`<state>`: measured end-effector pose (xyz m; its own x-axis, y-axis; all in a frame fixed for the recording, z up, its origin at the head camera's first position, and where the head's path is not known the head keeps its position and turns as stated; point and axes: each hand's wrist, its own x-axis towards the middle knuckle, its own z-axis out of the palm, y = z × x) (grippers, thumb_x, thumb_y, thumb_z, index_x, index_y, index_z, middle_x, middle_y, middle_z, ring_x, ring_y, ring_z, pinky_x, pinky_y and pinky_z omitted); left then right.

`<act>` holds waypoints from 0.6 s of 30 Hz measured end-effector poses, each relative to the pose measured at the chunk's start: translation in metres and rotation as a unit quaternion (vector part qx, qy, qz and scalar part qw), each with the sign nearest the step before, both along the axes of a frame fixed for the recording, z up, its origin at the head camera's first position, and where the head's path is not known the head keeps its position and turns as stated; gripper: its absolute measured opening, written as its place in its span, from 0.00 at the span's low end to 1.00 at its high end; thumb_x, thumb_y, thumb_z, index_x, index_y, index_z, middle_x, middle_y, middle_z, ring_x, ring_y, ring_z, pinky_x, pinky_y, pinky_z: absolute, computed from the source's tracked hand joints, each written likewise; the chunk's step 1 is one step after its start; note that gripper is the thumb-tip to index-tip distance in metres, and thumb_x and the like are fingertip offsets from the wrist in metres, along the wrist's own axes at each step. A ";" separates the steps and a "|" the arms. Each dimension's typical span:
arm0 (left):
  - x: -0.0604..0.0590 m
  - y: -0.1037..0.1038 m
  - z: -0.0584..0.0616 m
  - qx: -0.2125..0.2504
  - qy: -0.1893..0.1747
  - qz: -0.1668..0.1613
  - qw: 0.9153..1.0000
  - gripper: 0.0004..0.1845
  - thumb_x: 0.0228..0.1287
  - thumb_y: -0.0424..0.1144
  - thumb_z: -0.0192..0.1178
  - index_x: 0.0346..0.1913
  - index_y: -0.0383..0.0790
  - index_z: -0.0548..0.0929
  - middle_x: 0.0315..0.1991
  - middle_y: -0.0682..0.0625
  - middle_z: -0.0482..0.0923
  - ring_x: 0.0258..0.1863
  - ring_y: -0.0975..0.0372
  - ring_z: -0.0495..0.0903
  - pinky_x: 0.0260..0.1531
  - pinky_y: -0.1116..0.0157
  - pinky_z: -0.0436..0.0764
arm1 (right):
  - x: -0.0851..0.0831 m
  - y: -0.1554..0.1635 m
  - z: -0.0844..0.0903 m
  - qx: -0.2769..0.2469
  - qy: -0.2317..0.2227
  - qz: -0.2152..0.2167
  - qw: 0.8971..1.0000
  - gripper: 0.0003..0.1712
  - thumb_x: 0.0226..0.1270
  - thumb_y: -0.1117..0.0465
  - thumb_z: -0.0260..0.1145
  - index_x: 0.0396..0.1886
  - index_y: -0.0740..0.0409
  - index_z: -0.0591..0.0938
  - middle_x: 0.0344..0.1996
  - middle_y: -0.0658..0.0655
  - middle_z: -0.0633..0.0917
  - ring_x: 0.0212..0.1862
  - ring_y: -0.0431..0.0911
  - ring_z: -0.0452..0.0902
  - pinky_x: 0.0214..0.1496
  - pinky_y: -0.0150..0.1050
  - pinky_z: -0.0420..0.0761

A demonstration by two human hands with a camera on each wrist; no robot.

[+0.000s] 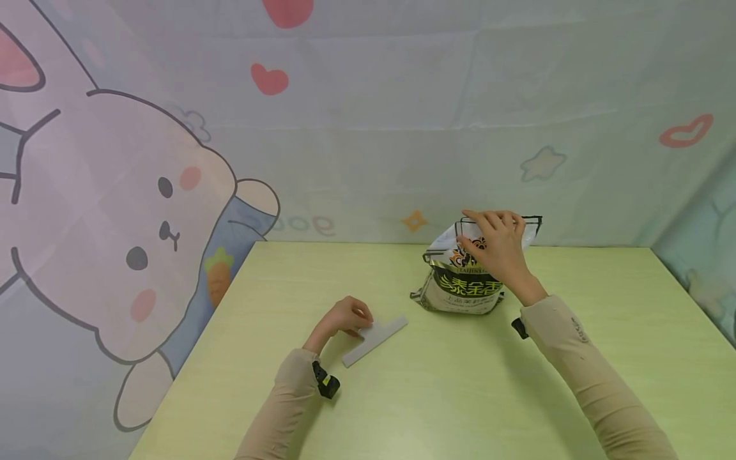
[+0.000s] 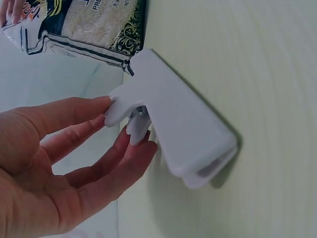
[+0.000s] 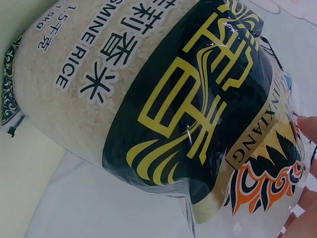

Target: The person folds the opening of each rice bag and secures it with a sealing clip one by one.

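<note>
My left hand (image 1: 346,315) pinches the grip tabs of a white plastic bag clip (image 2: 181,114), its long bar pointing away from the fingers and lying low over the table. In the head view the clip (image 1: 376,341) is left of a bag of jasmine rice (image 1: 468,284). The bag stands upright, with a clear front, a dark band and yellow lettering. With fingers over its top edge and thumb on the front, my right hand (image 1: 501,250) holds the bag's loose upper part. The right wrist view shows the rice bag (image 3: 163,99) close up, with fingertips at the right edge.
The pale yellow-green table (image 1: 402,402) reaches back to a cloth backdrop (image 1: 368,160) printed with a rabbit, hearts and stars. Black wrist cameras are strapped at both sleeve cuffs.
</note>
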<state>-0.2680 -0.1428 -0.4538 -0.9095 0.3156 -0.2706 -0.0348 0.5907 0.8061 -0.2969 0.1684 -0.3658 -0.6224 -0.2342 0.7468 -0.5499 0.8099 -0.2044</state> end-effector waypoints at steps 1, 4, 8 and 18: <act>0.000 0.000 0.000 0.003 -0.002 -0.001 1.000 0.04 0.52 0.29 0.61 0.31 0.31 0.82 0.33 0.43 0.82 0.27 0.61 0.77 0.27 0.60 0.82 | 0.000 0.000 0.000 0.000 0.001 0.000 1.000 0.28 0.52 0.54 0.68 0.54 0.54 0.74 0.41 0.61 0.79 0.46 0.57 0.65 0.56 0.59 0.50; 0.000 0.000 -0.001 0.009 -0.004 -0.004 1.000 0.05 0.52 0.29 0.60 0.32 0.30 0.82 0.32 0.43 0.82 0.26 0.61 0.76 0.28 0.60 0.82 | 0.000 0.000 0.000 0.000 0.006 0.001 1.000 0.28 0.52 0.54 0.68 0.54 0.54 0.74 0.41 0.61 0.79 0.46 0.57 0.65 0.55 0.59 0.51; -0.001 0.000 -0.002 0.018 -0.002 -0.013 1.000 0.07 0.53 0.30 0.60 0.35 0.30 0.81 0.34 0.42 0.82 0.26 0.62 0.76 0.27 0.60 0.82 | -0.001 0.001 -0.001 0.000 0.012 0.001 1.000 0.28 0.51 0.55 0.68 0.54 0.54 0.74 0.41 0.61 0.79 0.45 0.57 0.65 0.55 0.59 0.51; -0.002 0.002 -0.003 0.020 -0.024 -0.011 0.999 0.12 0.54 0.32 0.60 0.42 0.31 0.79 0.37 0.41 0.80 0.28 0.61 0.75 0.29 0.61 0.82 | 0.000 0.001 0.000 0.000 0.004 0.001 1.000 0.28 0.52 0.54 0.68 0.55 0.54 0.74 0.42 0.61 0.79 0.46 0.57 0.65 0.55 0.59 0.51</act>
